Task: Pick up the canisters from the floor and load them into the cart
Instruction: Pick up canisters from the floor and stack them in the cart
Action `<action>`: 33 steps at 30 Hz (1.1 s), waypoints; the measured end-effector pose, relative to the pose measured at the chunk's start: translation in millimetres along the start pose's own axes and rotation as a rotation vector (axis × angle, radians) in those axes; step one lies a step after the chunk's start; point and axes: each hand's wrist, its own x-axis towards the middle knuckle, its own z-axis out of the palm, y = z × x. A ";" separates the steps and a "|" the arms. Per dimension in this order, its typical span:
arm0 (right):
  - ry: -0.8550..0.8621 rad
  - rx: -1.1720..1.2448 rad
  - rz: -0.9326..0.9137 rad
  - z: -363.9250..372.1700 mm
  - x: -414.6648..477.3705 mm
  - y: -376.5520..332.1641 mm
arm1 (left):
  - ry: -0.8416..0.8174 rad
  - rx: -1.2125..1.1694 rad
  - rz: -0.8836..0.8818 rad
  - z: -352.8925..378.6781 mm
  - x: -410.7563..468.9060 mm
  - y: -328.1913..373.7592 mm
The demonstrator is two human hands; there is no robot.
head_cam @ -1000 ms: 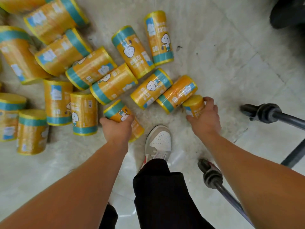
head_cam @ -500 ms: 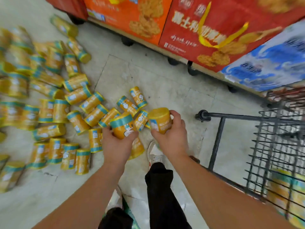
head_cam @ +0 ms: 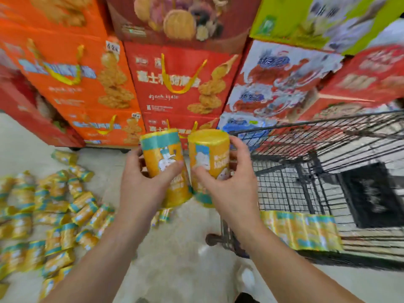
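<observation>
I hold two yellow canisters with teal bands upright at chest height, side by side. My left hand [head_cam: 144, 182] grips the left canister [head_cam: 162, 156] around its middle. My right hand [head_cam: 231, 189] grips the right canister [head_cam: 209, 154] with its yellow lid up. The black wire cart [head_cam: 328, 149] stands just to the right of both hands, its near corner beside my right hand. A row of canisters [head_cam: 301, 232] lies inside the cart's bottom. Several more canisters [head_cam: 54, 215] lie scattered on the floor at the left.
Stacked orange, red, blue and green gift boxes [head_cam: 181, 84] form a wall straight ahead. A cart wheel [head_cam: 213, 239] sits on the pale tiled floor below my right wrist. My shoe [head_cam: 247, 278] shows near the bottom edge.
Both hands have lifted their canisters from the floor up to chest height. My view has risen from the floor toward the boxes and the cart at the right.
</observation>
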 end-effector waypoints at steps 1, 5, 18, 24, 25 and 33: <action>0.016 0.020 -0.005 -26.5 7.9 -1.9 | -0.037 -0.010 0.024 21.1 -6.8 12.8; 0.023 0.055 0.070 -129.0 47.3 25.6 | -0.197 -0.037 0.021 123.4 -31.2 35.0; -0.211 -0.421 0.577 -357.9 141.3 289.5 | -0.460 0.321 -0.495 452.0 -98.0 -100.7; -0.489 -0.649 0.866 -389.5 137.5 387.5 | -0.653 0.657 -0.616 515.4 -131.1 -168.5; -0.516 -0.678 0.885 -391.1 135.4 398.3 | -0.670 0.705 -0.623 521.4 -132.5 -179.2; -0.580 -0.828 0.919 -390.3 123.5 428.2 | -0.646 0.733 -0.715 530.0 -144.8 -200.2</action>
